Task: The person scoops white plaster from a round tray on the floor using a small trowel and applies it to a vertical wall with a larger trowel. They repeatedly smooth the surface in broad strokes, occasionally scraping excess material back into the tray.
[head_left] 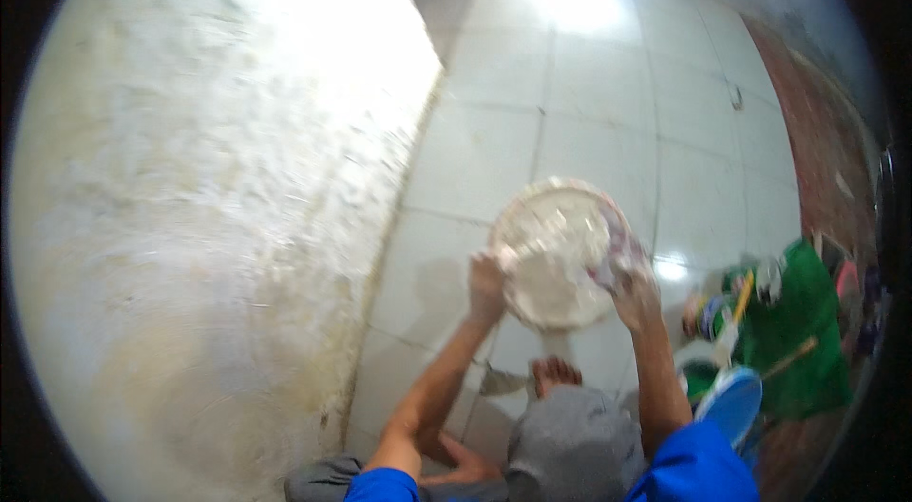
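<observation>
While closed left hand [487, 284] clasps edge of round tub [556, 323], right hand [634, 291] sits opposite — grip too blurred to tell.

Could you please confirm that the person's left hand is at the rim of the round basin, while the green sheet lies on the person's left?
Not quite: the green sheet lies on the person's right, as the head view shows. The left hand is indeed at the rim of the round basin.

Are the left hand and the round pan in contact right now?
Touching. The head view shows the left hand at the left side of the round pan, fingers against its rim with no gap between.
</observation>
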`<state>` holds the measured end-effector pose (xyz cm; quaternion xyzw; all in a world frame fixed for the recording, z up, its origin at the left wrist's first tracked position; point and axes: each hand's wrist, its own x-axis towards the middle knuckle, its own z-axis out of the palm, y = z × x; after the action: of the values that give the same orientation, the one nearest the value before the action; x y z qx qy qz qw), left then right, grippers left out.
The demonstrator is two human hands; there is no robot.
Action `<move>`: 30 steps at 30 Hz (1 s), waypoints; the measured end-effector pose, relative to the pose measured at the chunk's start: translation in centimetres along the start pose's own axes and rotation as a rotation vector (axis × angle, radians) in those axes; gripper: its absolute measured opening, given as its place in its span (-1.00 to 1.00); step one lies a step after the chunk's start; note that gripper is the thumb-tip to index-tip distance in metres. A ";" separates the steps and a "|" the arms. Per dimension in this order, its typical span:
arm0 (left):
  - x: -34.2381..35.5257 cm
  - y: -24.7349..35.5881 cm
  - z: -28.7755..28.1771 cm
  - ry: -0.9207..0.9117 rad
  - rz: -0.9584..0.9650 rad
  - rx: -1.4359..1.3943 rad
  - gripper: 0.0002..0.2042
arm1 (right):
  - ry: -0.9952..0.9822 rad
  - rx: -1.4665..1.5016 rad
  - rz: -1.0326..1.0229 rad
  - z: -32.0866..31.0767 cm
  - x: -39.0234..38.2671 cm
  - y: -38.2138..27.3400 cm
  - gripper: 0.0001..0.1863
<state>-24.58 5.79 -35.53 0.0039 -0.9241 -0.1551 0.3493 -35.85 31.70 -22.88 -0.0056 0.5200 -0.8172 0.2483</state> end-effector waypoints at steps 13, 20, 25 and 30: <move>4.1 5.1 -4.5 -0.365 -0.321 -0.336 -0.60 | -0.028 0.125 0.056 -4.2 0.3 4.9 -0.58; 5.6 7.3 -6.0 -0.354 -0.561 -0.551 -0.67 | -0.005 -0.052 -0.034 -4.7 0.2 6.4 -0.81; 5.8 6.6 -6.6 -0.369 -0.551 -0.501 -0.64 | 0.122 0.513 0.233 -0.1 -1.1 3.2 -0.82; 5.7 7.5 -6.3 -0.489 -0.534 -0.507 -0.59 | 0.055 -0.891 -0.408 -4.2 0.7 7.3 -0.56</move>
<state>-24.05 10.48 -25.17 0.1200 -0.8788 -0.4581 0.0578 -34.71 32.55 -31.21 -0.1915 0.8138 -0.5471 0.0425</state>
